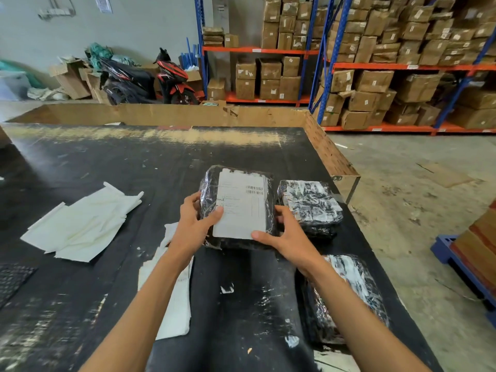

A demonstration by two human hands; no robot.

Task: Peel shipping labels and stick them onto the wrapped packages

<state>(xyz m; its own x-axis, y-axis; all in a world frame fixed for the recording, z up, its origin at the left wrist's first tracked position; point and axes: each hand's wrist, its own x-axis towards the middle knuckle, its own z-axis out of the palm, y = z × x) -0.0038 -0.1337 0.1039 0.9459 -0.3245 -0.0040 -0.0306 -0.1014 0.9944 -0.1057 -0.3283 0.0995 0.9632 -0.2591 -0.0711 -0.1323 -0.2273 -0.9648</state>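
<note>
Label lies on the middle package on the surface; left hand and right hand clasp its sides, thumbs pressing — smooth outward, firmly.

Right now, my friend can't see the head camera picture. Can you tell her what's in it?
Two bare hands press a white shipping label onto a black wrapped package on a dark worktable: the left hand holds its left edge, the right hand its lower right corner. Two more wrapped packages lie to the right, loose white backing sheets to the left, and shelves of cardboard boxes stand behind.
</note>
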